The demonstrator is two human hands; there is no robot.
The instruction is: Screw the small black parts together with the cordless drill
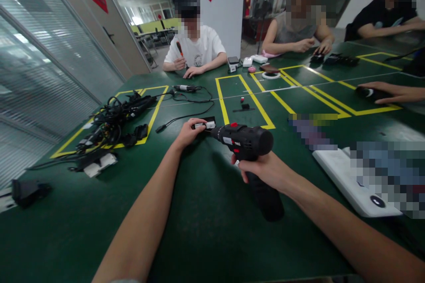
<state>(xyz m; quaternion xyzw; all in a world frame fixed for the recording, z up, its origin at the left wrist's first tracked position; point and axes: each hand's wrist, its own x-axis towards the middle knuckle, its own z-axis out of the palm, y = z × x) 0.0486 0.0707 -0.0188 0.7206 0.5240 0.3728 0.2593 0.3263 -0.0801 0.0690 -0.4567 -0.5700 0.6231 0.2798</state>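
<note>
My right hand [257, 168] is wrapped round the grip of a black cordless drill [244, 139] with red buttons. The drill lies nearly level, its chuck pointing left. A thin bit at its tip reaches a small black device with a white label [210, 124]. My left hand [191, 131] grips that device from the left, fingers over its top, against the green table. Whether the bit touches a screw is too small to tell. Just beyond lie a thin dark strip [244, 109] and a small black part [245, 106].
A heap of black cables and adapters [116, 119] lies at the left, with a loose cable [189, 116] running toward the middle. A white device [355, 181] stands at the right. Across the table [206, 239] sits a person holding a screwdriver [179, 48]; other people work at the right.
</note>
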